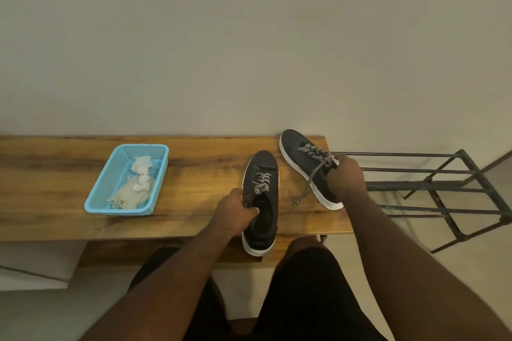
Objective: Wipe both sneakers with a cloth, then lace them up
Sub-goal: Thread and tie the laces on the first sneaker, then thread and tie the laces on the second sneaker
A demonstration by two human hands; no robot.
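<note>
Two black sneakers with white soles and black-and-white laces stand on the wooden bench point(194, 183). My left hand point(235, 212) grips the collar of the near sneaker point(263, 169), whose heel juts over the bench's front edge. My right hand point(346, 177) grips the opening of the far sneaker point(299, 152) at the bench's right end; one loose lace end point(307, 183) trails from it onto the wood. A crumpled pale cloth point(135, 185) lies in a blue plastic basket point(110, 174) on the left.
A dark metal rack point(432, 188) stands just right of the bench, close to the far sneaker. A plain wall runs behind the bench. My knees in black shorts point(302, 285) are below the front edge.
</note>
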